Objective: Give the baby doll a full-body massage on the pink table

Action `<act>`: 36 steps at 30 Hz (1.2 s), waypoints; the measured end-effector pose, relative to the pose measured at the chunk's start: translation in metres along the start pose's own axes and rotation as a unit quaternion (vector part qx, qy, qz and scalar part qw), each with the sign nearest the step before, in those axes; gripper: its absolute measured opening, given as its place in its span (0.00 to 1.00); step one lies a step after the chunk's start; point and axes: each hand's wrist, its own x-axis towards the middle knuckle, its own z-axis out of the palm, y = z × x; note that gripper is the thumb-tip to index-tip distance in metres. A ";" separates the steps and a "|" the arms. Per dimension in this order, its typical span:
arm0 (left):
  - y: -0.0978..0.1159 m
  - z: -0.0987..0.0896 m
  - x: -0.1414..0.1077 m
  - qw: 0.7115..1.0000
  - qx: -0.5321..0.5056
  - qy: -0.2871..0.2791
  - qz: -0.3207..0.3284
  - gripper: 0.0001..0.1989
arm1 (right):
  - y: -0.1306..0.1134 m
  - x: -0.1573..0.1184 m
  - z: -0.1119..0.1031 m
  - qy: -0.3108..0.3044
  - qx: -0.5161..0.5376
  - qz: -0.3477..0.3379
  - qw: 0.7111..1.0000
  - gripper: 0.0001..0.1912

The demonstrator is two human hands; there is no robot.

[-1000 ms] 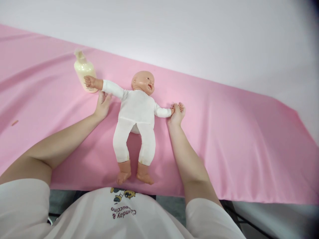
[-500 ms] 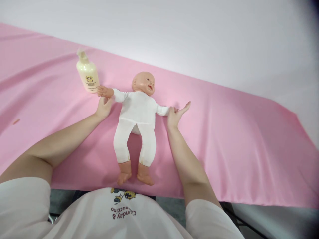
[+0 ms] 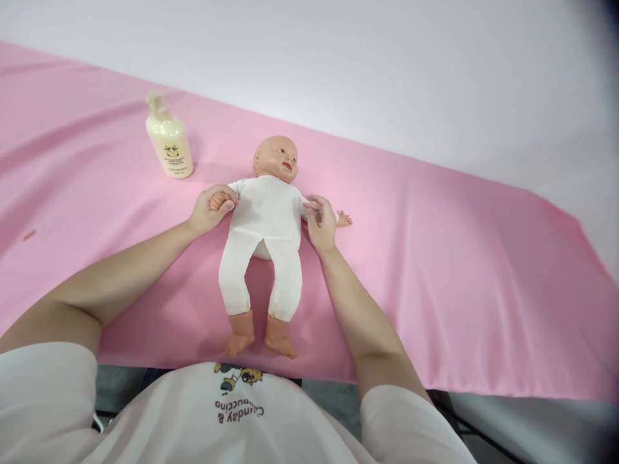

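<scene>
A baby doll (image 3: pixel 268 206) in a white long-sleeved suit lies on its back, feet toward me and face turned to the right. My left hand (image 3: pixel 206 211) wraps round its arm on the left side, near the wrist, and the doll's small fist shows between my thumb and fingers. On the other side my right hand (image 3: pixel 322 224) has its fingers curled over the doll's sleeve near the upper arm. The doll's open hand (image 3: pixel 344 219) sticks out beyond my right hand. Part of each doll arm is hidden under my hands.
A cream pump bottle (image 3: pixel 170 145) with a cow picture stands beyond my left hand. The pink cloth (image 3: pixel 464 290) covers the table, with a white surface (image 3: pixel 387 71) behind it. A small brownish strip (image 3: pixel 29 235) lies at the far left.
My right hand has slid from the doll's wrist up toward its shoulder, its thumb no longer stretched out. My left hand has closed round the other arm, which has moved inward from the bottle.
</scene>
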 end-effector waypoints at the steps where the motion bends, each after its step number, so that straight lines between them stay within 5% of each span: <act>1: -0.001 0.000 0.000 1.000 -0.010 0.003 -0.004 0.22 | -0.002 0.000 0.000 0.002 -0.004 0.001 1.000 0.16; 11: -0.006 -0.014 0.019 0.988 -0.023 0.150 0.006 0.18 | -0.010 0.004 -0.001 -0.008 -0.027 -0.014 1.000 0.12; 15: -0.028 -0.033 0.031 0.971 -0.069 0.229 -0.028 0.26 | -0.008 0.006 0.000 -0.022 -0.018 -0.019 0.999 0.12; 21: -0.062 -0.060 0.037 0.959 -0.068 0.258 -0.097 0.31 | -0.004 0.008 0.002 -0.056 -0.027 -0.025 0.998 0.10; 26: -0.057 -0.062 0.040 0.934 -0.057 0.330 -0.124 0.29 | 0.000 0.010 0.003 -0.074 -0.042 -0.034 0.996 0.09; 36: -0.052 -0.072 0.039 0.902 -0.105 0.368 -0.200 0.27 | 0.004 0.010 0.006 -0.083 -0.056 -0.050 0.994 0.10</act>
